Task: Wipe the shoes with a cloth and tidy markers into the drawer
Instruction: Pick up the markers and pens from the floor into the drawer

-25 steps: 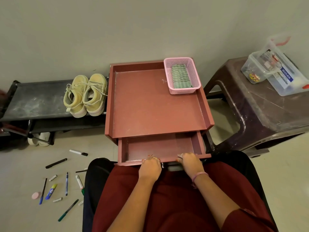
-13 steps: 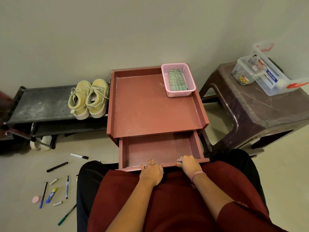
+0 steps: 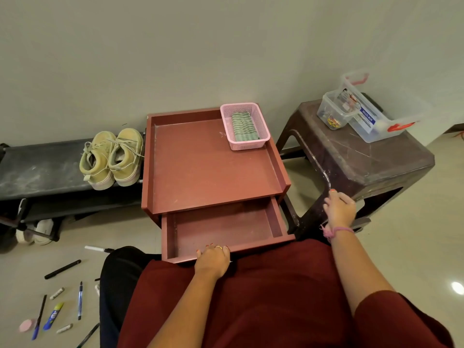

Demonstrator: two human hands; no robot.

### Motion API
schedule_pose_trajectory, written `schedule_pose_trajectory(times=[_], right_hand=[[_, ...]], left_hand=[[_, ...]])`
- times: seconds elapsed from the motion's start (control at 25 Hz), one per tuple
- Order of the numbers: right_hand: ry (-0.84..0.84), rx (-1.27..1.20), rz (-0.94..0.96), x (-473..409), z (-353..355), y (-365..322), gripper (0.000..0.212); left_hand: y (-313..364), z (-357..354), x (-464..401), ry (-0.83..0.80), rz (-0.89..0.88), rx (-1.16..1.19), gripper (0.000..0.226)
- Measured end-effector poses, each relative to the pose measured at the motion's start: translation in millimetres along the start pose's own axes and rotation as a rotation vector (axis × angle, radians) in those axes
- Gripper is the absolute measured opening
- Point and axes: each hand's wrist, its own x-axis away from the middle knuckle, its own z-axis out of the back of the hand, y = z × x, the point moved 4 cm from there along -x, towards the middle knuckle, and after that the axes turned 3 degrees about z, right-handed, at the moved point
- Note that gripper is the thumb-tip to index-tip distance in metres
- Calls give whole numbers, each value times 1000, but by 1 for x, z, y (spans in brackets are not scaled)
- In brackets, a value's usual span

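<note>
A pair of pale yellow shoes (image 3: 111, 159) stands on a low black bench (image 3: 37, 169) at the left. A green striped cloth (image 3: 244, 126) lies folded in a pink basket (image 3: 248, 146) on the red side table (image 3: 213, 167). The table's drawer (image 3: 226, 227) is pulled out and has nothing in it. My left hand (image 3: 213, 259) grips the drawer's front edge, fingers curled over it. My right hand (image 3: 340, 209) is off the drawer, at the near corner of the brown stool (image 3: 371, 162), fingers loosely curled and holding nothing. Several markers and pens (image 3: 62, 268) lie scattered on the floor at the lower left.
Clear plastic boxes (image 3: 371, 116) with small items sit on the stool's far side. A pink round eraser (image 3: 26, 325) lies among the pens. White shoes (image 3: 35, 232) sit under the bench. My lap in dark red cloth fills the bottom of the view.
My right hand let go of the drawer front and moved right and up to the stool's corner. The drawer is pulled out a little further, and my left hand still holds it.
</note>
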Motion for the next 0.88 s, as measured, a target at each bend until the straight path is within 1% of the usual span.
schedule_pose_trajectory(times=[0.04,0.08,0.12,0.16,0.2,0.24,0.32,0.4,0.48,0.56,0.6,0.64,0.72,0.76,0.88], right_hand=[[103,26,39,-13,14,-7,23],[177,69,47,-24,25,-9,36],[192,109,27,-35,34,-8,58],[145,130,-14,-44,38,-4,81],[71,131,-45,-51,37,0,98],[-6,118,-64,-57,34,2,106],[-105,123,-70,-67,27,1,109],[-117,238,-54,-75,23,0,103],[-90,289,-43,-82,22,0,88],[-69,293,-35,-85,21,0,68],[-68,302,-35,-85,20,-1,61],[-73,326,-37,-84,18,-4,63],[-83,351,-36,-82,11,-9,81],[-86,351,-31,-81,7,-13,87],[-104,409,-50,-76,-6,-18,97]], left_hand=[[2,2,0,6,-2,-35,36],[3,3,1,5,3,-54,35],[5,3,1,6,12,-64,33],[6,3,0,9,21,-71,32],[7,4,-1,14,27,-77,31],[9,4,-2,25,31,-78,30],[11,6,-4,53,33,-74,31],[13,7,-7,72,31,-95,34],[16,7,-8,82,19,-136,36],[19,5,-9,93,-1,-177,40],[20,4,-10,101,-12,-193,42],[20,3,-10,109,-20,-205,42],[20,3,-11,117,-25,-211,43],[20,3,-11,119,-24,-212,42],[20,3,-11,136,-31,-225,42]])
